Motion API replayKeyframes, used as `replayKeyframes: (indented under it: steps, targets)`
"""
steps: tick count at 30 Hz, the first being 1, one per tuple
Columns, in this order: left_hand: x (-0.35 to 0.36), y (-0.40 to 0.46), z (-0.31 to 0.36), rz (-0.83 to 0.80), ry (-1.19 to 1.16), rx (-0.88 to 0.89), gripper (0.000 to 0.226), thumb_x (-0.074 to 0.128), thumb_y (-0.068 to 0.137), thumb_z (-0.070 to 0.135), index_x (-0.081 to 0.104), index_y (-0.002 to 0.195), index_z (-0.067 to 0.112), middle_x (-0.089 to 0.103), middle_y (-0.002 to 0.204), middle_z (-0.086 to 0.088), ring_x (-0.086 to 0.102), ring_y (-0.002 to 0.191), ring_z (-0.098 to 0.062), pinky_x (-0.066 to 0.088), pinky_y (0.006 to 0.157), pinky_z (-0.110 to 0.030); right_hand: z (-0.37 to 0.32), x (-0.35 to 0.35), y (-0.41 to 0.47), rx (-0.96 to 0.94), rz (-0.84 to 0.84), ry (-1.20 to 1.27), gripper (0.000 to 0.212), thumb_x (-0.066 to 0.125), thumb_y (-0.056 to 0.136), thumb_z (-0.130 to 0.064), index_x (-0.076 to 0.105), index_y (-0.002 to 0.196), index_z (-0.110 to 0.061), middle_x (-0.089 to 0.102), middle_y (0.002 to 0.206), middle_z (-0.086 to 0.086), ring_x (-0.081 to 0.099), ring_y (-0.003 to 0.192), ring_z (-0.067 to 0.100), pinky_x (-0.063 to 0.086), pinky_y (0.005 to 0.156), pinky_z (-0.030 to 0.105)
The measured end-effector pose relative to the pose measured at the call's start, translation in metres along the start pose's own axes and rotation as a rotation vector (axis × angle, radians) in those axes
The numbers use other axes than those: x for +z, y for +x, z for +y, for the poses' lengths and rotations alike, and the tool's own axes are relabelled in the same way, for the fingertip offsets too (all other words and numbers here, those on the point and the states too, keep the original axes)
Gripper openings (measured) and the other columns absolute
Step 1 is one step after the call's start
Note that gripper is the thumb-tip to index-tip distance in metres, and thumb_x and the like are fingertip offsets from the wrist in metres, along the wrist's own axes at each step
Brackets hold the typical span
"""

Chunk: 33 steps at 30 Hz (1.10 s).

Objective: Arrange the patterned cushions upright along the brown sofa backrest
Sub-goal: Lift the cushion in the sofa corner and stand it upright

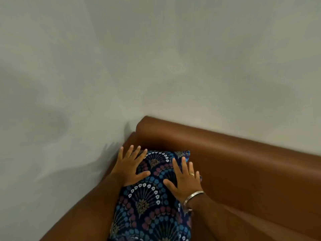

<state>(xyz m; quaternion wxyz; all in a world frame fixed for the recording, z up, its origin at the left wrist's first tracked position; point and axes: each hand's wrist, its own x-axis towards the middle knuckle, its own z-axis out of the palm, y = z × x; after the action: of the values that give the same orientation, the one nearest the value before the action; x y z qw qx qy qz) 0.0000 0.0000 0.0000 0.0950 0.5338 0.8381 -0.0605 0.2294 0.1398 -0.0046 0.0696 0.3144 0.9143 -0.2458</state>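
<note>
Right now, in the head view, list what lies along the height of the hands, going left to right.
Pale wall → left hand → patterned cushion → right hand → brown sofa backrest. Both hands lie flat, fingers spread, on the cushion.

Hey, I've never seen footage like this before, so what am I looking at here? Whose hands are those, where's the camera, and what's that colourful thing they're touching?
There is no machine here. A person wears one wide-angle camera on the head, so you look forward and down at their own two bare hands. That is the only picture.

The left hand and the right hand lie flat with fingers spread on a patterned cushion, dark blue with fan-shaped rows of small flowers. They press on it rather than grip it; nothing is held. The right wrist carries a metal bangle, and a ring sits on one finger.

The cushion sits in the corner of a brown sofa, its top edge near the backrest. Behind is a plain pale wall.
</note>
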Motion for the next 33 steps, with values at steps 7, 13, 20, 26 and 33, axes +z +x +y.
replayKeyframes:
  steps: [7, 13, 20, 26, 33]
  targets:
    - [0.096, 0.001, 0.003, -0.075, -0.243, 0.070, 0.086, 0.016, 0.084, 0.087, -0.021, 0.151, 0.049, -0.014, 0.170, 0.000, -0.015, 0.155, -0.029, -0.006, 0.122, -0.057, 0.005, 0.106, 0.024, 0.074, -0.057, 0.018, 0.080, -0.003, 0.069, -0.092, -0.037, 0.133, -0.056, -0.038, 0.155, -0.003, -0.028, 0.147, 0.037, 0.006, 0.119, 0.063]
    - [0.095, 0.007, -0.009, -0.051, -0.371, 0.058, 0.086, 0.021, 0.084, 0.088, 0.000, 0.157, 0.049, -0.008, 0.168, 0.008, -0.005, 0.156, -0.027, -0.001, 0.122, -0.060, 0.014, 0.106, 0.025, 0.068, -0.117, 0.102, 0.078, 0.004, 0.069, -0.094, -0.034, 0.130, -0.063, -0.039, 0.154, -0.008, -0.035, 0.143, 0.031, 0.016, 0.119, 0.062]
    - [0.078, -0.017, -0.009, -0.173, -0.918, -0.444, 0.112, 0.051, 0.064, 0.095, 0.011, 0.158, 0.047, 0.012, 0.170, -0.010, 0.016, 0.154, -0.029, 0.016, 0.125, -0.050, 0.013, 0.089, 0.009, 0.282, -0.135, 0.473, 0.100, 0.040, 0.064, -0.092, -0.009, 0.145, -0.060, -0.035, 0.159, 0.004, 0.022, 0.146, 0.048, 0.039, 0.107, 0.055]
    - [0.006, -0.034, 0.115, -0.013, -0.682, -0.233, 0.104, 0.050, 0.065, 0.096, 0.007, 0.153, 0.059, 0.019, 0.167, -0.002, 0.024, 0.151, -0.024, 0.028, 0.121, -0.047, 0.084, 0.054, -0.083, 0.282, 0.146, 0.874, 0.080, 0.060, 0.086, -0.058, 0.000, 0.140, -0.061, -0.003, 0.167, 0.011, 0.015, 0.151, 0.036, 0.028, 0.117, 0.056]
    - [0.009, -0.039, 0.371, 0.038, -0.728, 0.120, 0.113, 0.064, 0.063, 0.090, -0.003, 0.149, 0.065, -0.008, 0.169, 0.011, 0.020, 0.153, -0.027, 0.042, 0.111, -0.059, 0.278, -0.011, -0.248, 0.387, 0.518, 0.921, 0.087, 0.050, 0.072, -0.082, 0.010, 0.144, -0.054, 0.007, 0.165, 0.003, 0.015, 0.150, 0.022, 0.026, 0.119, 0.051]
